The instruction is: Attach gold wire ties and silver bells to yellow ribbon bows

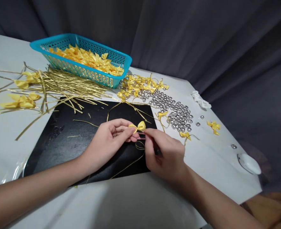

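Note:
My left hand point(116, 135) is closed, with thumb and forefinger pinching a yellow ribbon bow point(140, 126). Against the bow's right side, my right hand point(163, 148) pinches thin gold cord; part of its grip is hidden behind the fingers. Two strands stretch between the hands. A loop of gold cord point(140, 145) hangs just below the fingertips, and its tail trails over the black mat point(66, 152). Both hands are held above this mat.
A blue basket point(83, 68) of yellow ribbon bows stands at the back. Beside it are gold cords point(69, 83), corded bows point(142, 83) and silver beads point(179, 116). A crumpled white piece point(201, 99) and a white rounded case point(249, 163) lie along the right edge.

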Available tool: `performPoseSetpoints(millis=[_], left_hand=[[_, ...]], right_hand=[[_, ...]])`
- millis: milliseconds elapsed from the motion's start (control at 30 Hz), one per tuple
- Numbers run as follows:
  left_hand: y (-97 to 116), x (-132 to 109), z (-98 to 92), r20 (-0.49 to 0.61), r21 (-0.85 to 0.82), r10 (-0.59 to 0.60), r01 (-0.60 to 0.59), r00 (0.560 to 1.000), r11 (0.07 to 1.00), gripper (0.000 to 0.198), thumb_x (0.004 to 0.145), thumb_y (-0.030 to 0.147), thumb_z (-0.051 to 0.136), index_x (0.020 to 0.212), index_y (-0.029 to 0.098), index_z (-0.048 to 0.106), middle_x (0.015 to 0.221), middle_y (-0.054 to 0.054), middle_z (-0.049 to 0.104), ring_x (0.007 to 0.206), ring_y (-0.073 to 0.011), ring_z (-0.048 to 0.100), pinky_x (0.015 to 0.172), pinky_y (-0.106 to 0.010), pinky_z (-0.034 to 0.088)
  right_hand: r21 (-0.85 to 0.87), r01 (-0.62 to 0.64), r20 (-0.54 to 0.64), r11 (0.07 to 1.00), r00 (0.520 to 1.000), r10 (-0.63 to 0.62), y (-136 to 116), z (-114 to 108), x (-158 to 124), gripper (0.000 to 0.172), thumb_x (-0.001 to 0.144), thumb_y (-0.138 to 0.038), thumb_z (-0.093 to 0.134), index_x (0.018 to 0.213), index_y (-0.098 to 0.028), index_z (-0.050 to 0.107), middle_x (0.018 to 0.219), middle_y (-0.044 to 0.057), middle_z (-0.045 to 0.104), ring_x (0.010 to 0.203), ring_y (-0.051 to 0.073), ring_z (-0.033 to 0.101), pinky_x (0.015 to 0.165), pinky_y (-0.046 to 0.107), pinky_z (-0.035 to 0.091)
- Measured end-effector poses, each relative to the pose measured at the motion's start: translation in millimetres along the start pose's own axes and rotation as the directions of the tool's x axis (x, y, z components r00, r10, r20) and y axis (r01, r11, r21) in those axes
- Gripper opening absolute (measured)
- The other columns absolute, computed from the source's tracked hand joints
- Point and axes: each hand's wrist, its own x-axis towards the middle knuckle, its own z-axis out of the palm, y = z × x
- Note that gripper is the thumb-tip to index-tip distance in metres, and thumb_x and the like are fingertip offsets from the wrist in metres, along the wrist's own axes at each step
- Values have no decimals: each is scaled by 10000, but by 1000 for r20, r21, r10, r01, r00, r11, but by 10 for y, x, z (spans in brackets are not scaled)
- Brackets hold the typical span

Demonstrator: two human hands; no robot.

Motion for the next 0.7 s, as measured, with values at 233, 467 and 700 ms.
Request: performPoseSetpoints(millis=[233,467,700], left_hand=[[20,1,10,-16,13,-3,3,1000,1000,59,775,161,640,755,107,626,609,25,679,605,-49,639,582,-72,478],[15,3,5,-34,16,0,1,999,1000,63,770,168,643,749,112,626,596,23,676,599,-60,640,588,-87,487],[-16,-9,-14,9,74,74,-74,997,994,82,777,205,643,787,130,612,635,19,676,643,-77,651,600,-98,491]], right_hand=[[3,1,10,1000,1000,-1,1,8,4,149,785,-65,470,865,-147,565,754,23,656,598,103,605,501,194,436],[5,-10,21,1000,1000,10,0,7,3,140,795,-71,464,857,-135,572,760,38,659,599,111,608,512,203,441],[-18,1,45,1000,999,0,-9,1,6,128,800,-88,459,796,-137,577,735,43,662,579,124,614,492,215,425]])
